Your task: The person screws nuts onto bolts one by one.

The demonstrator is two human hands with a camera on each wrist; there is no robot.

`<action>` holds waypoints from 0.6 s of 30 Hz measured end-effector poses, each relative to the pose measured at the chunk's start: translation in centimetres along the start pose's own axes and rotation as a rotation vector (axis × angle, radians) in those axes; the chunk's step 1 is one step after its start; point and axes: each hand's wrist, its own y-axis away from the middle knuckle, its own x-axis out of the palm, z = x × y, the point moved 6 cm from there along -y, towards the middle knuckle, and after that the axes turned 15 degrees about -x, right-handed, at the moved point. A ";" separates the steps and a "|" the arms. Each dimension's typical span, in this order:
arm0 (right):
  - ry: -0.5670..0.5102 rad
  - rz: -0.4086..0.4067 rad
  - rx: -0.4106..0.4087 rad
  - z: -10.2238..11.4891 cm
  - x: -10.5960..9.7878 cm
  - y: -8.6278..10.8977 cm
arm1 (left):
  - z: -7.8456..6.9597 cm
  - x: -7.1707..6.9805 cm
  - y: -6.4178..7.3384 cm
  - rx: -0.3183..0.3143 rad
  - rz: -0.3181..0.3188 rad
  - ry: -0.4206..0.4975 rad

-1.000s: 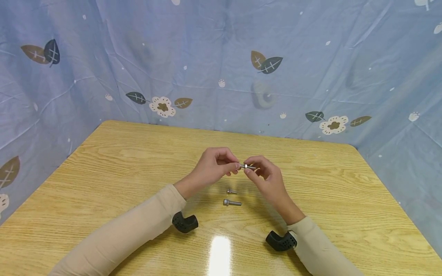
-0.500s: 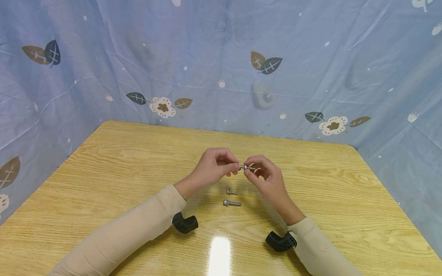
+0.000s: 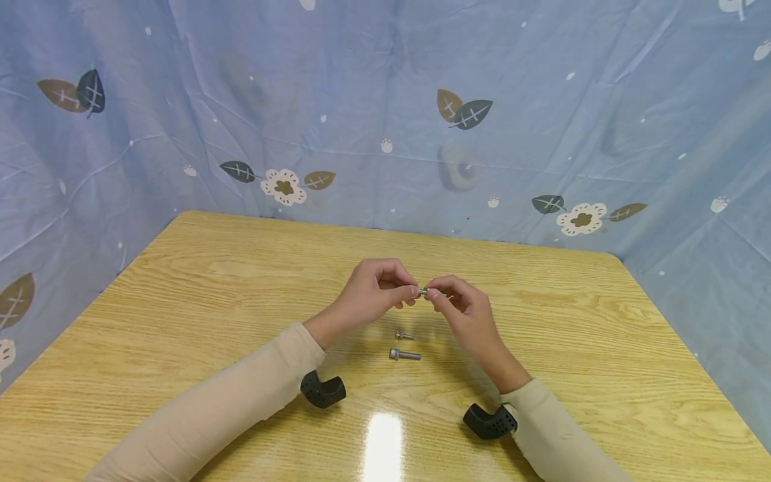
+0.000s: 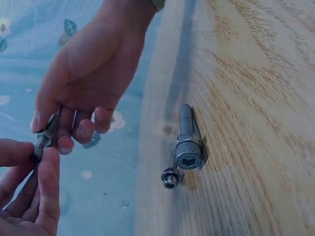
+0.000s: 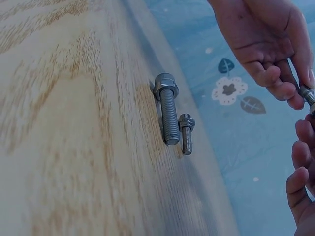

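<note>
In the head view, my left hand [image 3: 376, 288] pinches the head end of a small metal bolt [image 3: 422, 292] above the table, its shank pointing right. My right hand [image 3: 466, 308] closes thumb and fingertips around the nut on that bolt, partly hiding both. The left wrist view shows the bolt [image 4: 45, 139] slanting between both hands. On the table below lie a thick socket head bolt [image 3: 405, 354] and a smaller socket head bolt [image 3: 404, 335], side by side. Each carries a nut close to its head, clearest on the thick bolt [image 5: 169, 110] in the right wrist view.
The wood-grain table [image 3: 241, 268] runs back to a blue patterned curtain [image 3: 385, 120] on the far side and both flanks. Black perforated mounts [image 3: 322, 389] sit at both wrists, low over the tabletop. Glare brightens the table's front.
My right fingertips, earlier spread around the nut and shank, have come in over them, and the nut is now mostly covered. The left hand and the two lying bolts stay put.
</note>
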 end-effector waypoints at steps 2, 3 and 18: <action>0.003 0.005 0.005 0.0 0.0 0.0 | 0.0 0.0 0.0 -0.007 -0.002 0.002; 0.003 0.008 0.006 0.0 0.0 0.0 | -0.1 0.0 0.0 -0.007 -0.005 0.000; -0.022 0.017 -0.053 0.5 0.1 -0.3 | -0.3 -0.1 0.0 -0.007 -0.014 -0.004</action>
